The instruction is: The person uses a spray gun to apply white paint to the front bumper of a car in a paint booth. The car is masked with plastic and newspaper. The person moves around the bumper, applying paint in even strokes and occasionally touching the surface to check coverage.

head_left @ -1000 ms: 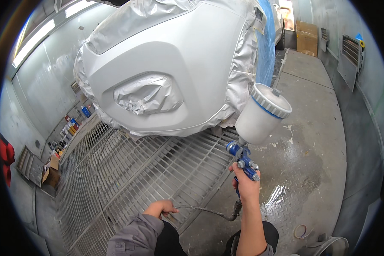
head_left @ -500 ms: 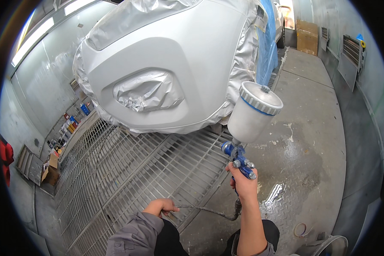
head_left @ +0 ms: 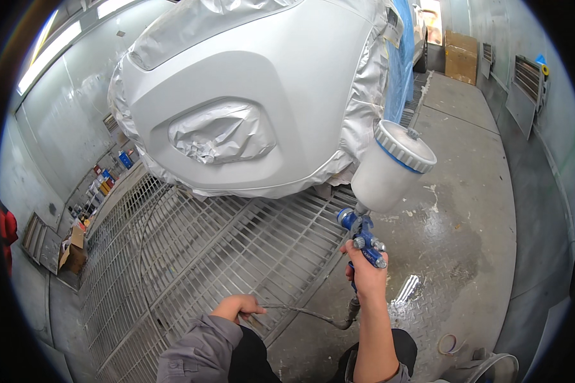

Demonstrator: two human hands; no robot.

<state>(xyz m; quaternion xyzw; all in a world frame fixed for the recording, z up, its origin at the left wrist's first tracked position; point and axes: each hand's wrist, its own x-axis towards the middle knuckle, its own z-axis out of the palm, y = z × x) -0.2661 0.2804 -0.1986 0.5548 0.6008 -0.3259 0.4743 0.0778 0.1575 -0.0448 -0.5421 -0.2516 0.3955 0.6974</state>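
Observation:
My right hand (head_left: 368, 273) grips a blue spray gun (head_left: 364, 239) by its handle. On top of the gun sits a white paint cup (head_left: 386, 179) with a ribbed lid, tilted to the right. Lower down, my left hand (head_left: 239, 307) is closed on the air hose (head_left: 316, 315), which curves across to the base of the gun. In front of me is a pale grey car bumper (head_left: 306, 102). Silvery masking film (head_left: 220, 132) fills its oval recess and wraps its edges. The gun's nozzle points left, below the bumper's right side and apart from it.
Metal floor grating (head_left: 236, 236) lies beneath the bumper, beside a wet-looking floor plate (head_left: 453, 236). Blue sheeting (head_left: 399, 64) hangs along the car's side. Cans and bottles (head_left: 102, 185) line the left wall near an open cardboard box (head_left: 74, 250). A tape roll (head_left: 449, 345) lies at lower right.
The spray gun and its cup have shifted slightly right, with the cup leaning more to the right. My left hand, with the hose, has hardly moved.

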